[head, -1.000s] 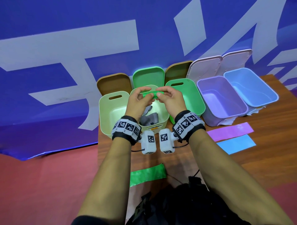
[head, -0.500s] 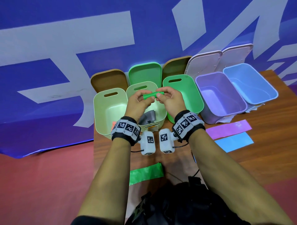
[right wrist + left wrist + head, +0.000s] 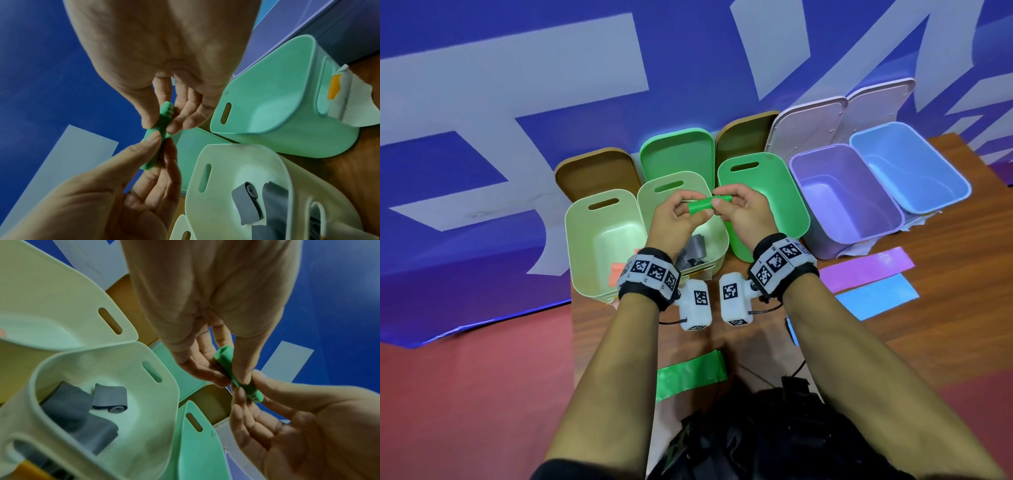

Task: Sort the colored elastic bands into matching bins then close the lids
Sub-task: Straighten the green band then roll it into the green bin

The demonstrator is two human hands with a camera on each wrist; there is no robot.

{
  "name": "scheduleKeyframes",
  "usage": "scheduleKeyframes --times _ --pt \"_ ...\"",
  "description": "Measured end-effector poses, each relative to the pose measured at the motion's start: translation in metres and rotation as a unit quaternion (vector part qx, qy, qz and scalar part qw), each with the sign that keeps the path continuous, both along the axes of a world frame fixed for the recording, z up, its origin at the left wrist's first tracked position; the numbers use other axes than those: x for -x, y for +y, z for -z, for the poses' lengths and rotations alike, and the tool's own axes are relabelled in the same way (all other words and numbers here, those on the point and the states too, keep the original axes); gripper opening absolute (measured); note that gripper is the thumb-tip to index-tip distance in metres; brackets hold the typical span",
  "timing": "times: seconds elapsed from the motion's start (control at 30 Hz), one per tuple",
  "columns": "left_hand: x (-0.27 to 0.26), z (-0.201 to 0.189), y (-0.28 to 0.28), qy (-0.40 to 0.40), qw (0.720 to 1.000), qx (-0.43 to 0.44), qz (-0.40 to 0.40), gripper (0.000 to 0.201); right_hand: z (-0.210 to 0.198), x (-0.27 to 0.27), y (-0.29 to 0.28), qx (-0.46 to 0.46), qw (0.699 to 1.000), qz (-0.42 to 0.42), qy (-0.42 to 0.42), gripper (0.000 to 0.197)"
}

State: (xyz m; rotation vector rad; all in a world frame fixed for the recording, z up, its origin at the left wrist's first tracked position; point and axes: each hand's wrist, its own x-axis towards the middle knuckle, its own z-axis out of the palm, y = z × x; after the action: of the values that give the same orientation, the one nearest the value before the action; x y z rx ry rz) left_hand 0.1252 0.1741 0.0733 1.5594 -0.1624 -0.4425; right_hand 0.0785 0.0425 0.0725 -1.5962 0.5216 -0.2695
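A blue banner [image 3: 482,85] with large pale, unreadable strokes backs the wooden counter [image 3: 945,274]. Above the pale green plastic bin [image 3: 650,198] holding grey bands, both hands, the left hand [image 3: 674,219] and right hand [image 3: 743,216], pinch a tightly rolled green elastic band [image 3: 709,204], rolled narrower than a second ago.

A blue banner [image 3: 482,85] with large pale grey shapes hangs behind the wooden table [image 3: 962,274] and drapes down past its left edge. Below lies a red floor [image 3: 465,394], and crumpled white paper [image 3: 924,219] pokes out at the table's far right.
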Motion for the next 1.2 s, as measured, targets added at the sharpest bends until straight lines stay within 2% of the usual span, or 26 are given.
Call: scheduleKeyframes --times 0.1,0.3,0.43,0.57,0.73,0.97,1.2 --pt "0.004 0.007 -0.011 0.021 1.000 -0.014 0.012 0.025 0.005 0.007 -0.010 0.014 1.000 0.007 0.008 0.014" --pt "0.011 0.022 -0.037 -0.002 0.994 -0.101 0.036 0.019 0.018 0.020 -0.035 0.006 0.998 0.019 0.059 0.019" --pt "0.010 0.030 -0.058 -0.063 0.980 -0.183 0.048 0.018 0.024 0.025 -0.056 0.008 0.997 0.020 0.072 0.027" --pt "0.013 0.040 -0.083 -0.106 0.970 -0.213 0.043 0.025 0.031 0.026 -0.081 0.035 0.996 0.003 0.079 0.024" --pt "0.018 0.057 -0.109 -0.056 0.974 -0.218 0.035 0.033 0.045 0.029 -0.107 0.059 0.992 -0.027 0.108 0.026" --pt "0.029 0.070 -0.128 -0.029 0.974 -0.227 0.001 0.031 0.053 0.034 -0.129 0.074 0.985 -0.080 0.134 0.027" --pt "0.036 0.074 -0.119 -0.008 0.972 -0.233 -0.019 0.022 0.064 0.035 -0.123 0.074 0.981 -0.115 0.139 0.023"
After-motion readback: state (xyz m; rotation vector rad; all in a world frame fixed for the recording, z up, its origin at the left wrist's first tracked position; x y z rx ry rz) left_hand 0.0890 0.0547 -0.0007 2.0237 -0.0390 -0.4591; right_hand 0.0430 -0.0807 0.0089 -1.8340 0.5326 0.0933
